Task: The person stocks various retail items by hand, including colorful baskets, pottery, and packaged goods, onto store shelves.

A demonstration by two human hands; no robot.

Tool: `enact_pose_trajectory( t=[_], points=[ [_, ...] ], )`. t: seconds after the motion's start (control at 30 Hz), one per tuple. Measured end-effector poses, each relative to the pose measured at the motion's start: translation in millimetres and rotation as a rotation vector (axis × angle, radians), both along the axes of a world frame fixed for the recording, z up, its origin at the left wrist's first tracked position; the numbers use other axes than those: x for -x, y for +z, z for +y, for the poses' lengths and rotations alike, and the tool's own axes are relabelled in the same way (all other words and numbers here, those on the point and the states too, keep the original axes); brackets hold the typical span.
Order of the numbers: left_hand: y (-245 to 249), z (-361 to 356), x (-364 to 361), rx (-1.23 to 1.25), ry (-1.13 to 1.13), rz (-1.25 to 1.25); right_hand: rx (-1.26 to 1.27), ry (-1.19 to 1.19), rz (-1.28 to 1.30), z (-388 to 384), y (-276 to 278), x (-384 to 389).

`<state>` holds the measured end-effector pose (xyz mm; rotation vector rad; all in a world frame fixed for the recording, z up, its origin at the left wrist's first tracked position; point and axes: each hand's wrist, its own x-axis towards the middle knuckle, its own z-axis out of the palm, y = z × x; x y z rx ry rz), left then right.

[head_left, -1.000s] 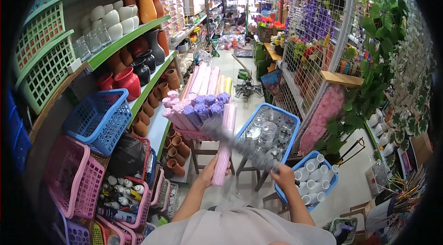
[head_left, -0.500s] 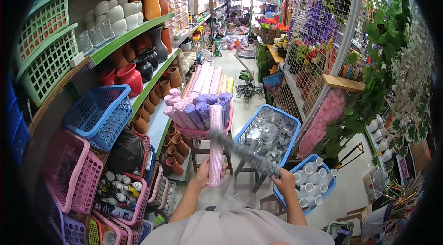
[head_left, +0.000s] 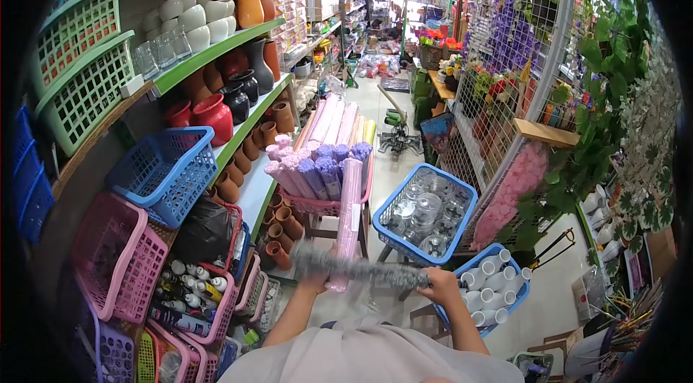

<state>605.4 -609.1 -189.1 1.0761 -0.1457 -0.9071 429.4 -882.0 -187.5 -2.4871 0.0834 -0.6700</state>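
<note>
My left hand [head_left: 315,280] is closed around the lower part of a pink wrapped roll [head_left: 349,210], which stands upright. Fingers of my right hand [head_left: 440,285] grip the right end of a grey fluffy duster-like stick [head_left: 368,270], blurred by motion. The stick lies almost level across the lower end of the roll and partly hides my left hand. Just beyond the roll, a pink basket [head_left: 317,205] holds pink rolls [head_left: 289,173] and purple rolls [head_left: 317,175].
A blue basket [head_left: 462,244] of clear containers stands right of centre, with another blue basket [head_left: 521,295] of white vases nearer me. Shelves with pots [head_left: 213,119] line the left. A wire rack [head_left: 505,94] with flowers is at the right. An aisle runs ahead.
The grey stick has swung down from a slant to nearly level, its left end now lower and further left. The pink roll and the whole view have shifted slightly.
</note>
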Motion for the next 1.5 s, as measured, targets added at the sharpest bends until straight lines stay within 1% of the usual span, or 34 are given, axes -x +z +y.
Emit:
enact_pose_trajectory(
  t=[0.07,0.1,0.2,0.23,0.27,0.33,0.37,0.4,0.47,0.5,0.53,0.6,0.63,0.67,0.7,0.73,0.77,0.8,0.83,0.87,0.9,0.93,1.0,1.03,1.07,1.13,1.2,1.27,1.3,1.33,1.4,1.43,1.47,1.5],
  points=[
    [-21,3,-14,0.218,-0.087,-0.002,0.131,0.085,0.057,-9,1,-4],
    [-14,7,-8,0.202,-0.084,0.166,0.131,0.091,0.057,-9,2,-8],
    [5,7,-5,0.265,-0.119,0.100,-0.105,-0.347,0.220,-3,5,-19],
    [3,9,-7,0.368,-0.152,0.108,-0.066,-0.231,0.070,0,0,-20],
    [4,9,-5,0.364,-0.150,0.108,-0.070,-0.228,0.071,-1,1,-18],
    [16,8,4,0.118,0.077,-0.076,0.139,0.154,0.137,2,20,-13],
    [19,9,3,0.209,0.050,-0.064,0.219,0.146,0.117,-5,15,-16],
    [10,11,-3,0.207,0.046,-0.064,0.218,0.143,0.117,-9,6,-21],
    [-14,13,-17,0.350,-0.112,0.105,-0.006,-0.200,0.022,-14,-8,-27],
    [-6,9,-13,0.216,-0.057,0.055,-0.103,-0.332,0.188,0,15,-27],
    [-10,8,-14,0.214,-0.059,0.057,-0.105,-0.335,0.190,1,10,-24],
    [-12,2,-17,0.212,-0.047,0.056,0.015,-0.116,0.097,5,3,-20],
    [-7,-1,-19,0.283,-0.050,0.070,0.050,0.046,0.033,9,17,-17],
    [-2,-3,-19,0.352,-0.054,0.087,0.048,0.036,0.029,3,11,-17],
    [17,-4,-9,0.452,-0.033,0.092,0.109,0.000,0.078,-2,12,-18],
    [-3,-10,-18,0.090,0.242,0.163,0.169,-0.034,0.128,-5,13,-18],
    [-11,-8,-28,0.331,0.003,0.167,0.018,-0.167,0.134,-4,13,-17],
    [-10,-6,-31,0.572,-0.236,0.171,0.019,-0.173,0.136,-1,12,-18],
    [-10,-9,-29,0.574,-0.240,0.174,-0.063,-0.267,0.142,0,9,-18],
    [-10,-12,-26,0.445,-0.163,0.132,-0.146,-0.360,0.146,2,7,-19],
    [-8,-14,-24,0.315,-0.085,0.090,-0.046,-0.282,0.148,7,13,-12],
    [-11,-14,-23,0.316,-0.089,0.091,-0.045,-0.286,0.148,5,12,-9],
    [-16,-11,-25,0.327,-0.168,0.188,0.154,0.069,0.033,-4,12,-4],
    [-16,-10,-27,0.250,-0.173,0.114,0.196,0.010,0.083,-9,13,-2],
    [-18,-12,-28,0.252,-0.174,0.115,0.198,0.009,0.084,-11,11,-4],
    [-23,-18,-26,0.310,-0.125,0.106,-0.119,-0.335,0.191,-16,0,-9],
    [-22,-20,-23,0.379,-0.136,0.165,-0.149,-0.326,0.224,-15,-4,-7],
    [-18,-21,-19,0.447,-0.152,0.225,0.084,-0.028,0.051,-8,1,1],
    [-15,-21,-16,0.499,-0.180,0.283,0.175,0.026,0.191,-9,12,2],
    [-13,-20,-14,0.550,-0.206,0.342,0.173,0.023,0.194,-13,9,2],
    [-8,-20,-14,0.508,-0.176,0.306,0.064,-0.145,0.112,-21,0,1],
    [-6,-20,-14,0.467,-0.144,0.266,-0.077,-0.272,0.094,-14,12,-3],
    [-5,-19,-13,0.427,-0.111,0.226,-0.078,-0.270,0.101,-9,11,-3],
    [-4,-18,-12,0.425,-0.107,0.229,-0.164,-0.348,0.140,-6,9,-4]
  ],
)
